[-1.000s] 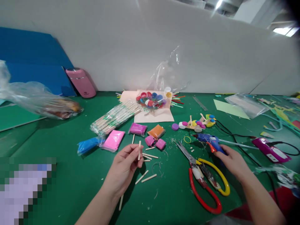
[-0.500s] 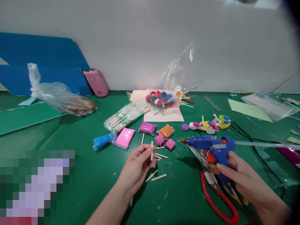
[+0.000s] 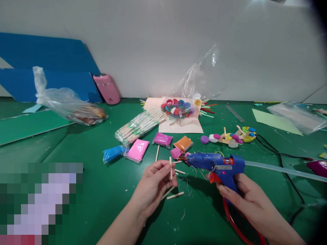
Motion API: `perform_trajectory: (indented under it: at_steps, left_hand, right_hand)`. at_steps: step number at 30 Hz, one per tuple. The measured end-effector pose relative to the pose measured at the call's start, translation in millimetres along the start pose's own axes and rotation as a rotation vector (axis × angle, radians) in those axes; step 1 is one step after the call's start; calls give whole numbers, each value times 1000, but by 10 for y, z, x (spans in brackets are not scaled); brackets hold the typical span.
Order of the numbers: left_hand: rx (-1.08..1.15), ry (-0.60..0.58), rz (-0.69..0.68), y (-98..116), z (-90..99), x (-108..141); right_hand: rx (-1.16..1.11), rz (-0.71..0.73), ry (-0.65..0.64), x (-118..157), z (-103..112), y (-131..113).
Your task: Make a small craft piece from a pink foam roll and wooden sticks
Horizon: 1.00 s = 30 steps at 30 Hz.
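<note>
Between thumb and fingers, my left hand [image 3: 157, 182] pinches a short wooden stick [image 3: 171, 168], held upright. My right hand [image 3: 245, 195] is wrapped round the handle of a blue glue gun [image 3: 217, 163], its nozzle pointing left, close to the stick. A clear glue rod [image 3: 278, 169] sticks out of the gun's back. Red-handled scissors [image 3: 237, 223] lie under the gun and my right hand, partly hidden. Loose short sticks [image 3: 175, 195] and thin glue strings lie on the green table beside my left hand.
Pink [image 3: 138, 150], blue [image 3: 113, 154], purple and orange packets lie ahead, near wrapped sticks [image 3: 140, 125] and a bag of bottle caps [image 3: 176, 109]. A cap-and-stick piece [image 3: 230, 136] is at right, by a black cable [image 3: 274, 149]. A pink flask [image 3: 106, 89] leans at the back left.
The glue gun in my right hand has moved left, bringing its nozzle near the stick. My left hand has shifted slightly right in view, still pinching the stick.
</note>
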<state>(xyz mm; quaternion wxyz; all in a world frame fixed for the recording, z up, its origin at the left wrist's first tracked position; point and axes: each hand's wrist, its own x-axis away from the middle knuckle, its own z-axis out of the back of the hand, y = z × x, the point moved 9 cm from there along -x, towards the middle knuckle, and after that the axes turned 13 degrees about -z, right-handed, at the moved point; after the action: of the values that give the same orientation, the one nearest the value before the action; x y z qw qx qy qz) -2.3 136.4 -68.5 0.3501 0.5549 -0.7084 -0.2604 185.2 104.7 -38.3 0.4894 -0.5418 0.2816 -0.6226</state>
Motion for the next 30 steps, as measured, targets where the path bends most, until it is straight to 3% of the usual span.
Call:
perform_trajectory:
  at_steps: [19, 26, 30]
  left_hand:
    - [12, 34, -43, 55, 57, -36]
    - [-28, -138, 58, -146, -152, 63]
    - [-84, -212, 88, -245, -263, 130]
  right_hand:
    - [-116, -19, 5, -31, 16, 16]
    - [-77, -14, 133, -110, -19, -141]
    - [-72, -3, 104, -167, -157, -257]
